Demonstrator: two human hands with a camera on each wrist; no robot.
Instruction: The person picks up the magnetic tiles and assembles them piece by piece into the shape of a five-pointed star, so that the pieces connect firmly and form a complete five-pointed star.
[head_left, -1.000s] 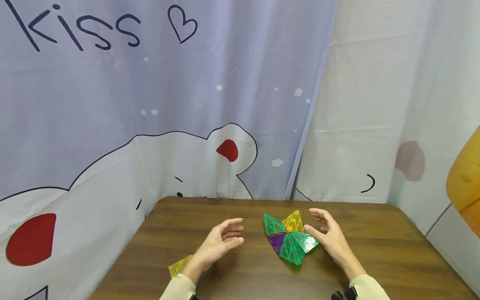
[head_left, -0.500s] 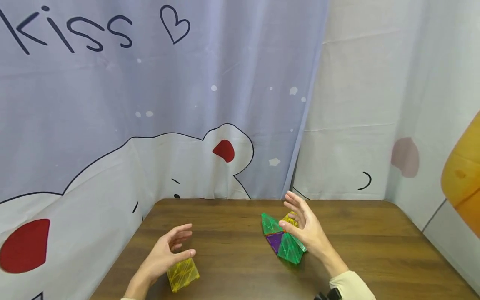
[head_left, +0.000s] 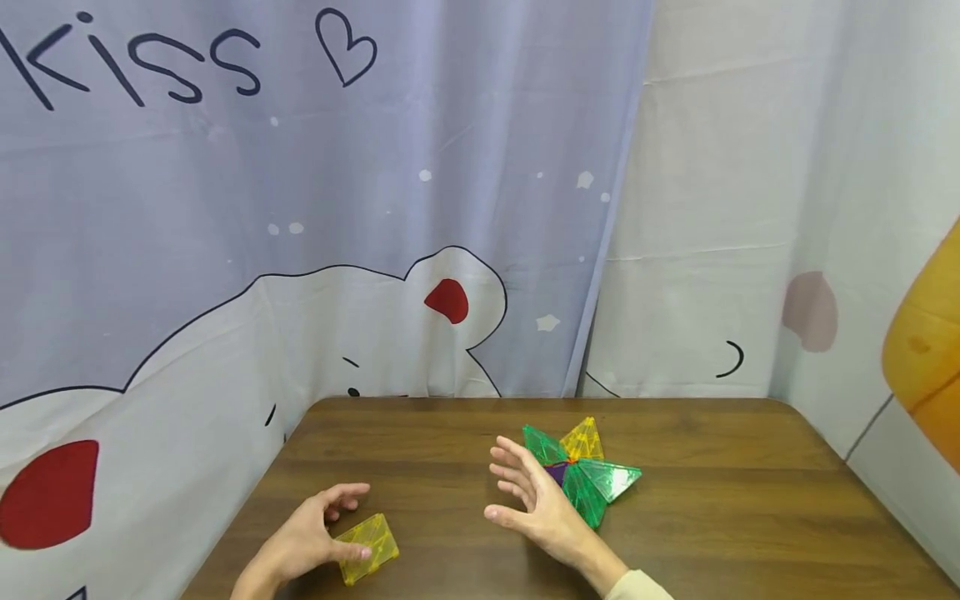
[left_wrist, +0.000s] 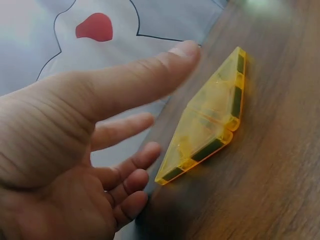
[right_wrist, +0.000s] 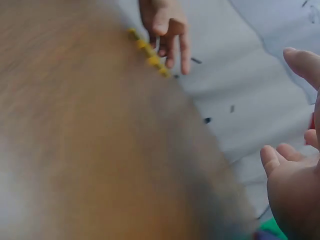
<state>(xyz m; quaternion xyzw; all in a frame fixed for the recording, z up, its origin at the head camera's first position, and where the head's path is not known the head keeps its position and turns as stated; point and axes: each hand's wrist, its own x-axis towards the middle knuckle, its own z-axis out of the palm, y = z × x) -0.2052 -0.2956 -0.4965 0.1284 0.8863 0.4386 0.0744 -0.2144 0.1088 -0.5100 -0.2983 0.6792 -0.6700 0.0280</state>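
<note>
Two translucent yellow triangular magnetic tiles [left_wrist: 202,132], edge to edge, lie on the wooden table at the left. My left hand [head_left: 303,537] is beside them, its thumb passing over their left part in the head view. A gap between fingers and tiles shows in the left wrist view, where nothing is held. Right of centre lies a flat star of magnetic tiles: green tiles [head_left: 609,478], a yellow tile [head_left: 585,439] and a purple tile [head_left: 557,472]. In front of its left side hovers my right hand [head_left: 543,512], fingers spread and holding nothing, partly hiding the purple and green pieces.
The brown wooden table [head_left: 750,517] reaches back to a printed curtain [head_left: 480,167] hanging along its far and left sides. Table surface lies between the yellow pair and the star.
My left hand has moved left and down to the yellow tiles. My right hand has swept left across the star, uncovering its right side. The view has shifted slightly.
</note>
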